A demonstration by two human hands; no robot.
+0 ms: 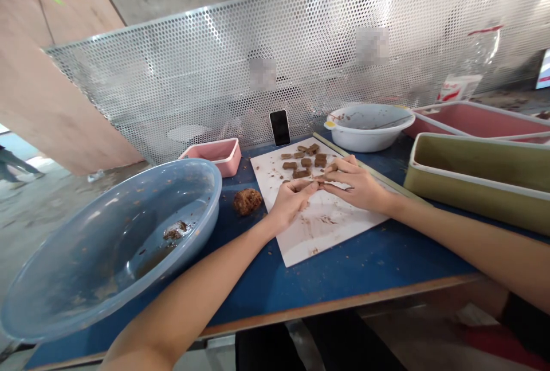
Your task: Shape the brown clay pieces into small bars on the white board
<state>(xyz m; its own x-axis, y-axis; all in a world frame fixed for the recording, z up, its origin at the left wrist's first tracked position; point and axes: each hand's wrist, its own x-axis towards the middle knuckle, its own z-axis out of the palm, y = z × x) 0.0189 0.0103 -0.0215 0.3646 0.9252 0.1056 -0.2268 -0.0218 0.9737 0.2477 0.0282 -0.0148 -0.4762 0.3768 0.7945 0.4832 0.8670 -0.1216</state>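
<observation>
My left hand (pixel 294 202) and my right hand (pixel 354 184) meet over a white board (pixel 326 239) smeared with brown crumbs. Their fingertips are pinched together around a small brown piece of clay-like stuff (pixel 318 182), mostly covered by the fingers. Just beyond them several short brown blocks (pixel 301 174) of the same look lie on the board. Left of the board rests a rough brown lump (pixel 247 202) on the blue table (pixel 249 279).
A large blue basin (pixel 189 170) with murky water and a wet lump stands at left. Behind are a small pink box (pixel 230 159), a phone (pixel 280 128) and a white basin (pixel 365 139). A wooden strip (pixel 373 170), green box (pixel 472 179), pink tray (pixel 494 118) and plastic bottle (pixel 466 73) are right.
</observation>
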